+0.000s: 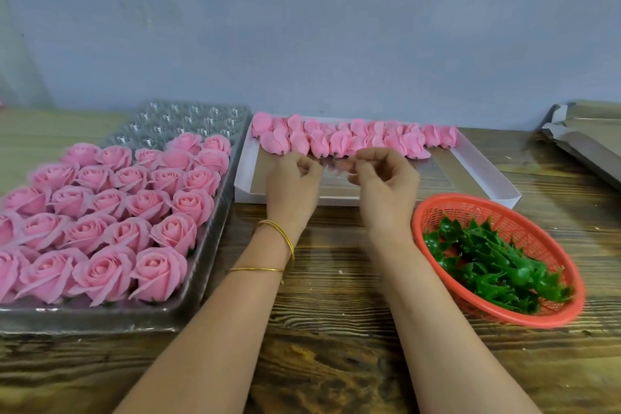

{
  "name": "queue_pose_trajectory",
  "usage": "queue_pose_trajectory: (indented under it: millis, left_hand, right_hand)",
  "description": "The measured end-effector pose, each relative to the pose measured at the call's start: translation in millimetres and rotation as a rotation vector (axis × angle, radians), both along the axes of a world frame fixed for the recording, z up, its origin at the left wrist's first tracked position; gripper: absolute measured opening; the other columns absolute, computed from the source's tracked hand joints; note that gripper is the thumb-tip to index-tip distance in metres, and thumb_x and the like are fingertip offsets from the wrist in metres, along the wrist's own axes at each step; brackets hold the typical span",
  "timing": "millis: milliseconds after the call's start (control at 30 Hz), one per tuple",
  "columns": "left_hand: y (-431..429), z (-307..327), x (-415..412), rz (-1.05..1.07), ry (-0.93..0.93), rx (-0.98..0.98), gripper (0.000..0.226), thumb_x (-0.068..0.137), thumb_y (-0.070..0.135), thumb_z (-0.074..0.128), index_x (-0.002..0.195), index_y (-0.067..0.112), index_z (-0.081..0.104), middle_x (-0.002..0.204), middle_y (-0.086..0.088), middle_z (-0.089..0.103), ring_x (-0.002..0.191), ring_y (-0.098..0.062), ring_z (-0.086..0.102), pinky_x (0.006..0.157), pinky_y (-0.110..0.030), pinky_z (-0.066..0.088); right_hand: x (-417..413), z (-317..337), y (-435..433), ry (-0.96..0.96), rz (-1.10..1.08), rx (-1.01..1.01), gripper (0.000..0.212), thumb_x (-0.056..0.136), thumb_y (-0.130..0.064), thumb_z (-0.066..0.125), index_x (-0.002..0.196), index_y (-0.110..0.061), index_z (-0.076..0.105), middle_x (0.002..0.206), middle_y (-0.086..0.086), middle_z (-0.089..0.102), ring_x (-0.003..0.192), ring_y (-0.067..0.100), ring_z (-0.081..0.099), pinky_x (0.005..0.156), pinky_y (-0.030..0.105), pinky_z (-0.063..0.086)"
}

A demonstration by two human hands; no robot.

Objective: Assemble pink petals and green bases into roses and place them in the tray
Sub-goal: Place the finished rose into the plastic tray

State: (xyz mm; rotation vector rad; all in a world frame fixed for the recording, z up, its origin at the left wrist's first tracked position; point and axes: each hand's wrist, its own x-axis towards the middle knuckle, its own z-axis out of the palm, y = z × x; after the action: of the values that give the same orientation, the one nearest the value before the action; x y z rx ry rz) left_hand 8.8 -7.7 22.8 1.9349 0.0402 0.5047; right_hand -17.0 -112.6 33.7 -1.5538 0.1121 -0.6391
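Observation:
My left hand [293, 178] and my right hand [383, 178] hover close together over the white cardboard box [484, 175]. Both have their fingers curled, and they pinch what looks like a thin clear film [336, 167] stretched between them, which is blurred. Just beyond the fingertips, a row of pink petal heads [353, 139] lies along the far side of the box. Green bases [494, 265] fill the red basket [551, 235] at the right. At the left, the clear plastic tray [215, 245] holds several finished pink roses [127, 208].
The tray's far rows of cups [188, 119] hold nothing. Folded cardboard [584, 134] lies at the far right. A grey wall runs behind the wooden table [336, 329]. Two gold bangles [268, 252] circle my left wrist.

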Motion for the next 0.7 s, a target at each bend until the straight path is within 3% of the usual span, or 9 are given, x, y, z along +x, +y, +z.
queue_pose_trajectory:
  millis: [133, 267, 367, 467, 567, 633, 700]
  left_hand:
    - [0.3, -7.0, -0.6, 0.003, -0.047, -0.028, 0.027, 0.088, 0.010, 0.059, 0.065, 0.023, 0.051, 0.058, 0.012, 0.050, 0.057, 0.012, 0.050, 0.055, -0.002, 0.035]
    - [1.1, -12.2, -2.2, 0.024, -0.106, -0.052, 0.022, 0.088, 0.009, 0.059, 0.067, 0.012, 0.054, 0.051, 0.009, 0.046, 0.052, 0.004, 0.047, 0.052, -0.007, 0.035]
    - [1.6, -14.6, -4.6, 0.030, -0.143, -0.050, 0.023, 0.088, 0.007, 0.059, 0.067, 0.012, 0.054, 0.052, 0.006, 0.045, 0.053, -0.002, 0.044, 0.052, -0.009, 0.035]
    - [1.9, -15.3, -5.6, 0.043, -0.174, -0.059, 0.023, 0.089, 0.006, 0.058, 0.066, 0.011, 0.054, 0.053, 0.003, 0.044, 0.053, -0.007, 0.041, 0.052, -0.011, 0.034]
    - [2.2, -15.5, -5.4, 0.077, -0.211, -0.078, 0.019, 0.088, 0.004, 0.059, 0.069, 0.007, 0.057, 0.051, 0.003, 0.043, 0.053, -0.009, 0.041, 0.052, -0.012, 0.034]
    - [2.6, -14.9, -5.2, 0.096, -0.233, -0.079, 0.020, 0.087, 0.003, 0.060, 0.068, 0.008, 0.057, 0.049, 0.004, 0.041, 0.051, -0.008, 0.040, 0.051, -0.010, 0.033]
    - [3.3, -15.0, -4.1, 0.117, -0.251, -0.088, 0.021, 0.085, 0.002, 0.061, 0.066, 0.009, 0.056, 0.047, 0.006, 0.039, 0.049, -0.005, 0.040, 0.051, -0.009, 0.032]
  right_hand:
    - [-1.7, 25.3, -8.9, -0.090, -0.071, 0.161, 0.025, 0.088, 0.008, 0.053, 0.083, -0.015, 0.061, 0.082, 0.010, 0.064, 0.075, 0.019, 0.062, 0.070, 0.032, 0.055]
    - [5.9, 61.6, -20.5, -0.175, -0.124, 0.312, 0.022, 0.085, 0.009, 0.052, 0.086, -0.012, 0.059, 0.079, 0.010, 0.063, 0.070, 0.016, 0.061, 0.066, 0.026, 0.052]
    - [29.9, 90.1, -41.8, -0.152, -0.148, 0.315, 0.018, 0.084, 0.006, 0.054, 0.088, -0.010, 0.058, 0.077, 0.009, 0.062, 0.063, 0.015, 0.060, 0.060, 0.022, 0.049]
    - [63.5, 101.4, -66.3, -0.027, -0.161, 0.189, 0.016, 0.083, 0.003, 0.051, 0.080, -0.012, 0.056, 0.078, 0.009, 0.058, 0.057, 0.017, 0.056, 0.055, 0.022, 0.046]
    - [100.5, 98.7, -90.1, 0.152, -0.201, 0.235, 0.030, 0.085, 0.006, 0.040, 0.063, -0.015, 0.035, 0.064, 0.003, 0.035, 0.042, 0.013, 0.033, 0.041, 0.021, 0.028]
    - [118.6, 90.7, -105.2, 0.301, -0.239, 0.262, 0.027, 0.092, 0.001, 0.041, 0.071, -0.015, 0.032, 0.065, 0.001, 0.029, 0.046, 0.014, 0.029, 0.037, 0.020, 0.025]
    - [127.7, 79.4, -113.8, 0.453, -0.208, 0.216, 0.012, 0.093, -0.004, 0.047, 0.088, -0.013, 0.041, 0.068, 0.003, 0.035, 0.053, 0.016, 0.032, 0.044, 0.022, 0.030]
